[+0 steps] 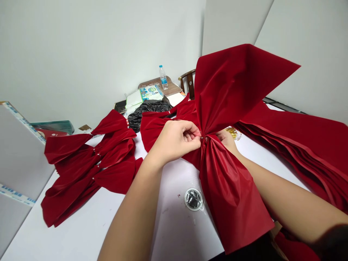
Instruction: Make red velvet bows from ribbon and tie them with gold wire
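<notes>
A red cloth piece [228, 87], gathered at its middle, stands up over the table, with one end fanned upward and the other hanging toward me. My left hand [179, 139] pinches at the gathered middle, where a thin tie shows. On the other side of the gather is my right hand [227, 139], its fingers partly hidden behind the cloth and closed on it. Behind my right hand lies a bundle of gold ties [234, 133]. Several red bows [114, 156] are piled at the left, and more red cloth [154, 127] lies behind my left hand.
Stacked red cloth [299, 141] covers the right of the white table [87, 221]. A round reel [193, 199] lies near the front. Behind are a black plastic bag [149, 107], a water bottle [163, 78] on a brown board [174, 88], and a wooden chair [190, 83].
</notes>
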Available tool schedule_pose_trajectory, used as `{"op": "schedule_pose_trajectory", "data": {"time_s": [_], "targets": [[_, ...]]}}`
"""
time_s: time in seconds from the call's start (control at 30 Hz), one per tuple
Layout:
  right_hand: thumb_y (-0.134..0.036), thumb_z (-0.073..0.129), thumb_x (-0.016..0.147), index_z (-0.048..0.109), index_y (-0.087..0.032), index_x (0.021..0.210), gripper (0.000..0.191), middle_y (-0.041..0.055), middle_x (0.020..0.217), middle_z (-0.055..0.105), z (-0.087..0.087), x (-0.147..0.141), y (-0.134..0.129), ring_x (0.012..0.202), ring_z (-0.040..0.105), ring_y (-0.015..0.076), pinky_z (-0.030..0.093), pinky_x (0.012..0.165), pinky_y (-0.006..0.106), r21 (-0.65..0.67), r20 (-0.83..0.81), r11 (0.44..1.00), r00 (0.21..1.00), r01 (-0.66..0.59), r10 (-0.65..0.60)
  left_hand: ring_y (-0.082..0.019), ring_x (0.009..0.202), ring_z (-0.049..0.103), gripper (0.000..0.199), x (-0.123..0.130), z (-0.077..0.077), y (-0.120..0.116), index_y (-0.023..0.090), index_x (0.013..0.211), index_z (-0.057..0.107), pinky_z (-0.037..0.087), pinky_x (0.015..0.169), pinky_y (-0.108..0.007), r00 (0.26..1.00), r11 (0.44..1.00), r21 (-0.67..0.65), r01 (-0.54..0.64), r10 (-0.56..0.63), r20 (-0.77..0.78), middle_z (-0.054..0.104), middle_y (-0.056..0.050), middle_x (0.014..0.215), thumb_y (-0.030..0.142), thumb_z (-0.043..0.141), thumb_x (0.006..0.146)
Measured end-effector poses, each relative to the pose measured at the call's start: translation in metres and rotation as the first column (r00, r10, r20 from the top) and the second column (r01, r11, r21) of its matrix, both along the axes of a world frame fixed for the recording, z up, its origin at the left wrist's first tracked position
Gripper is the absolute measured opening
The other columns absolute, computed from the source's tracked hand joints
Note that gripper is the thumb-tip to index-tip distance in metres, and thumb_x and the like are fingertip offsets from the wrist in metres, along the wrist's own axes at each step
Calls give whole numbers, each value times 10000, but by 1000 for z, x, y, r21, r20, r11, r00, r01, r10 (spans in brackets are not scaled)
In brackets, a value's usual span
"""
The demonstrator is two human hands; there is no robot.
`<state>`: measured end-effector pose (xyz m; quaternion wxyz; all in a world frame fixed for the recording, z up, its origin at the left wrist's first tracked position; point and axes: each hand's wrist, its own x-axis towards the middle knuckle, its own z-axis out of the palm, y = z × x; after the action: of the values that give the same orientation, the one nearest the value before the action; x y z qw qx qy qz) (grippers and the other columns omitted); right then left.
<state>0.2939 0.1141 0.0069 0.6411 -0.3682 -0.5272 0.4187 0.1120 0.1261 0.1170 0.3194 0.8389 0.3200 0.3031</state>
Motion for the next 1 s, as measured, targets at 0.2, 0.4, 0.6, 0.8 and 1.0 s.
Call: {"op": "schedule_pose_trajectory", "data": {"time_s": [0.2, 0.4, 0.6, 0.8, 1.0], "targets": [[-582, 925, 628, 773, -186, 943, 529, 96, 982, 789, 0, -2, -2, 914, 748, 272, 629, 854, 397, 35, 10, 999, 1000, -4, 4, -108, 604, 594, 110, 0, 0, 0, 142, 727, 707, 482, 580, -216, 1000, 1000, -16, 16, -16, 3, 673, -2, 660, 83, 625, 683], [-555, 922, 652, 777, -197, 979, 507, 86, 972, 784, 2, -2, -5, 938, 748, 288, 628, 866, 413, 86, 52, 996, 998, -31, 27, -113, 651, 626, 90, -6, 2, 2, 142, 777, 717, 491, 600, -214, 999, 995, -92, 41, -44, -30, 695, -7, 714, 111, 647, 730], [-469, 913, 686, 790, -212, 1025, 442, 55, 1044, 792, 5, -1, -5, 945, 755, 261, 631, 870, 368, 112, 16, 993, 999, -41, 39, -118, 669, 623, 91, -18, 7, 6, 149, 845, 708, 493, 610, -236, 999, 997, -77, 4, -8, -54, 706, -24, 792, 126, 640, 789], [-512, 869, 748, 779, -202, 1013, 418, 68, 1009, 779, 7, -2, -7, 950, 737, 251, 608, 890, 362, 130, 39, 991, 999, -32, 27, -140, 795, 680, 137, -16, 1, 8, 159, 989, 731, 535, 698, -247, 992, 989, 105, 102, -93, -89, 756, -40, 944, 175, 685, 861], [-574, 878, 711, 750, -189, 945, 469, 65, 930, 763, 8, -1, -7, 884, 722, 233, 603, 815, 341, 102, 45, 994, 999, -33, 28, -124, 754, 695, 50, -9, -10, 13, 162, 934, 745, 524, 704, -233, 990, 934, 338, 114, -78, -118, 770, -10, 865, 173, 730, 889]]}}
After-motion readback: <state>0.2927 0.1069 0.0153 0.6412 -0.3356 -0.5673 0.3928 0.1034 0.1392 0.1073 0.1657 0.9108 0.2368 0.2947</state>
